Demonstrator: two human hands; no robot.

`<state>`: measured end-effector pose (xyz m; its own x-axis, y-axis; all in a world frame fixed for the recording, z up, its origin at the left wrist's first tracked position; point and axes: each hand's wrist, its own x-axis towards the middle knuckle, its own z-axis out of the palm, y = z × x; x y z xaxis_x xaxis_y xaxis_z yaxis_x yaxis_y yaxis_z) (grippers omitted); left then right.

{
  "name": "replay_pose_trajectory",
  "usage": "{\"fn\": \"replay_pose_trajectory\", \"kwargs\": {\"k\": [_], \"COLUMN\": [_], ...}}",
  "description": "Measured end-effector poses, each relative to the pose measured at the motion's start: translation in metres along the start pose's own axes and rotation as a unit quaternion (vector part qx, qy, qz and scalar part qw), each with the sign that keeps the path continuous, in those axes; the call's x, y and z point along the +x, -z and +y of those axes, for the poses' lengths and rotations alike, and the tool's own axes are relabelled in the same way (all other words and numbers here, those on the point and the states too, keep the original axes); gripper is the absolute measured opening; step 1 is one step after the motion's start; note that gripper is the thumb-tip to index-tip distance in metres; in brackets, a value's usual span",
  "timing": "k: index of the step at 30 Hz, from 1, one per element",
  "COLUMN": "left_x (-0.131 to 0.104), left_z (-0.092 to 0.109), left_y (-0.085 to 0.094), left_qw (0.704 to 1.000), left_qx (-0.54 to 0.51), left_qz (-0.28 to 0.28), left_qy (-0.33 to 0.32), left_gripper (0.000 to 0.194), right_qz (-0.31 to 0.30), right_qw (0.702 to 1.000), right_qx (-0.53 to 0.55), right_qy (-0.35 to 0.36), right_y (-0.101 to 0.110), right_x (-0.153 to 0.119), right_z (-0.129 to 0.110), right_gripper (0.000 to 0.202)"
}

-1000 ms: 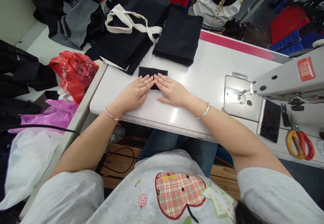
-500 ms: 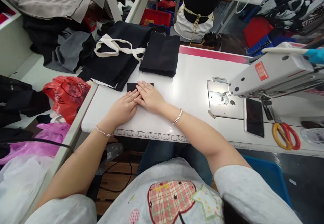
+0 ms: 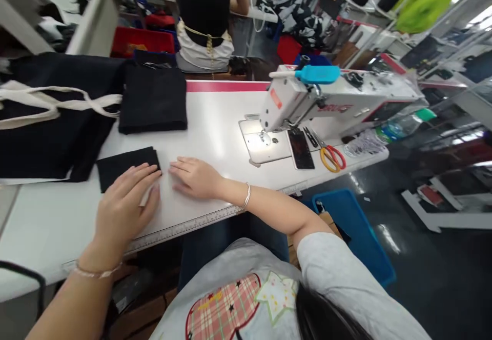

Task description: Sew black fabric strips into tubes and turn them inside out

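A small black fabric piece [image 3: 122, 164] lies flat on the white sewing table [image 3: 215, 130]. My left hand [image 3: 125, 201] rests on its lower right part, fingers stretched out and covering some of it. Just right of the cloth, my right hand [image 3: 196, 177] lies palm down on the tabletop with its fingers apart and slightly blurred, holding nothing. Behind the small piece sits a folded black cloth stack [image 3: 154, 99]. A larger black fabric pile [image 3: 46, 150] is at the left, with a cream strap [image 3: 73, 103] across it.
The sewing machine [image 3: 284, 101] stands right of my right hand. Beside it are a phone [image 3: 301, 149] and red-and-yellow scissors [image 3: 331, 156]. A ruler strip [image 3: 196, 222] runs along the front edge. A person [image 3: 207, 17] sits beyond the table; a blue bin [image 3: 353, 232] is below.
The view has turned right. My hands, earlier overlapping on the small black piece, have separated; the right one is off it on the tabletop, and more of the cloth shows.
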<state>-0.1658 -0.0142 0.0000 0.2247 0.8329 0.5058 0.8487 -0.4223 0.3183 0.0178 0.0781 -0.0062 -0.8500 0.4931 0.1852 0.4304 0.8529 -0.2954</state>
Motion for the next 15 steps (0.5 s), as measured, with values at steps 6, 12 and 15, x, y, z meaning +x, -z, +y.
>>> {"fn": "replay_pose_trajectory", "kwargs": {"k": [6, 12, 15], "left_x": [0.022, 0.024, 0.025], "left_z": [0.088, 0.133, 0.14], "left_y": [-0.051, -0.062, -0.063], "left_qw": [0.985, 0.984, 0.992], "left_qx": [-0.163, -0.17, -0.121], "left_qz": [0.05, 0.047, -0.013], "left_qy": [-0.027, -0.005, -0.029], "left_gripper": [0.04, 0.029, 0.038], "right_qz": [-0.062, -0.06, -0.051], "right_qw": [0.997, 0.996, 0.993], "right_qx": [-0.031, -0.069, -0.105], "right_qy": [-0.02, -0.003, 0.007], "right_y": [-0.001, 0.014, 0.012], "right_x": [-0.021, -0.024, -0.028], "right_z": [0.022, 0.013, 0.007], "right_gripper": [0.044, 0.032, 0.032]}}
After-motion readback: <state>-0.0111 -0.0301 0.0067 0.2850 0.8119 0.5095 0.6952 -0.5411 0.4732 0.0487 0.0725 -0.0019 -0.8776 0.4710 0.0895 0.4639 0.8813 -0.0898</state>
